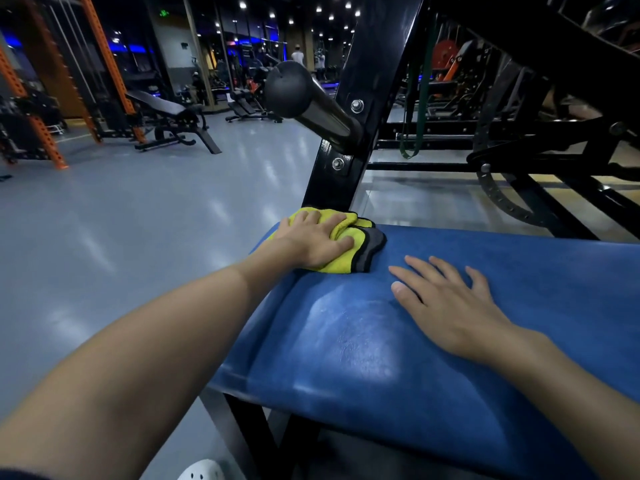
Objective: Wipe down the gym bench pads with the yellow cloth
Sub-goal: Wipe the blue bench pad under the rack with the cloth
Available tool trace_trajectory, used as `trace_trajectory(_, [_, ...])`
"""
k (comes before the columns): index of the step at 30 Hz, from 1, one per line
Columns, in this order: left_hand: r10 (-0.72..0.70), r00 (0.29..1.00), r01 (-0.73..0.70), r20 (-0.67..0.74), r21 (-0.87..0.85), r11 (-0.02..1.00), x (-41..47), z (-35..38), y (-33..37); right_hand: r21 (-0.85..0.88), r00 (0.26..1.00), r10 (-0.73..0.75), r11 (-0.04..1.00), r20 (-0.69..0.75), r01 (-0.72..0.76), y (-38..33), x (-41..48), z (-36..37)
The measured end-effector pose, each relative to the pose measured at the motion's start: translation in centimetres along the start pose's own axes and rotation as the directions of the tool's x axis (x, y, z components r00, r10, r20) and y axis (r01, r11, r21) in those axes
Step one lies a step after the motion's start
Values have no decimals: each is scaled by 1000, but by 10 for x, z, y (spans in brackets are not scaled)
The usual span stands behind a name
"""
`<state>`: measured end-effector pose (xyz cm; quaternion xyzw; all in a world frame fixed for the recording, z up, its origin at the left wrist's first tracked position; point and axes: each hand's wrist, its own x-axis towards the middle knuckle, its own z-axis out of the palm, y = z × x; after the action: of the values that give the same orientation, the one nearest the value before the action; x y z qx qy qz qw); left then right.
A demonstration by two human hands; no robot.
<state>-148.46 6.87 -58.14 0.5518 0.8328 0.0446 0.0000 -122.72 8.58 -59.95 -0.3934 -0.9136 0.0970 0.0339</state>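
A blue padded bench pad (398, 348) fills the lower right of the head view. On its far left corner lies a folded yellow cloth with a grey edge (360, 247). My left hand (311, 239) lies on top of the cloth, fingers bent over its folds, pressing it onto the pad. My right hand (446, 303) lies flat on the pad to the right of the cloth, fingers spread, holding nothing. A pale sheen shows on the pad between my arms.
A black steel upright (349, 147) rises just behind the cloth, with a chrome bar and black end cap (304, 98) jutting toward me. More black frame (512, 157) stands at the right. Grey floor (138, 216) lies left, with benches and orange racks (38, 133) beyond.
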Motion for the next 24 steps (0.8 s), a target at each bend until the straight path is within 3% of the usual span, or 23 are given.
trace_trajectory(7, [73,997,-73,-3,-6,997,-105,-5,-10,4,1000,3,1000,-2,-3,-4,-5,-5])
trace_trajectory(12, [62,998,-62,-20,12,998,-180,-8,-17,-131,1000,9,991,4,-9,-14,-7,-14])
trace_trajectory(14, [46,999,-46,-18,7,999,-202,-9,-20,-65,999,-34,997,-25,33,-24,-6,-19])
trace_trajectory(17, [25,1000,-25,3,3,1000,-213,-9,-23,52,995,-77,995,-65,80,-39,-2,-20])
trace_trajectory(24, [2,1000,-2,29,5,1000,-162,-10,-29,14,997,-71,997,28,70,-35,5,3])
